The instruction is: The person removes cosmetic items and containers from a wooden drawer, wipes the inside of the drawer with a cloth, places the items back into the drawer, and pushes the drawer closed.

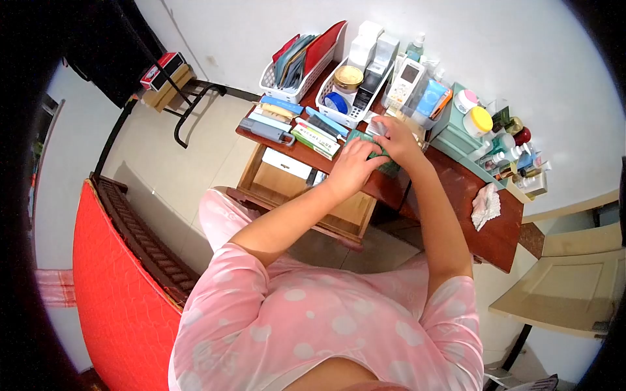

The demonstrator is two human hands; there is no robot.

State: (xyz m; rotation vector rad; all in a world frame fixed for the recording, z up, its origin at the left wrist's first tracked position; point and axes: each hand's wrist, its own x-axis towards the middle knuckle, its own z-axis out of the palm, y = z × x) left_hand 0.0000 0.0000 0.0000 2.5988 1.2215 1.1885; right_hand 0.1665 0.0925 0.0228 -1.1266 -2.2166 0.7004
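On the brown wooden table, a green item point(390, 167) lies under and between my two hands. My left hand point(353, 164) rests on its near left part with the fingers close together. Over its right side is my right hand point(398, 140), fingers bent, next to a small pale object point(376, 127). The fingertips of both hands nearly meet, and it is unclear how firmly they grip. Left of my hands lie a green-and-white box point(315, 139), a grey case point(267, 131) and a blue item point(326, 122).
Behind stand a white basket with folders point(268, 83), a white basket with jars point(321, 101) and a white remote point(404, 82). A green drawer box point(450, 140) with bottles stands right, near a crumpled cloth point(486, 206). An open drawer point(258, 184) juts out below the tabletop.
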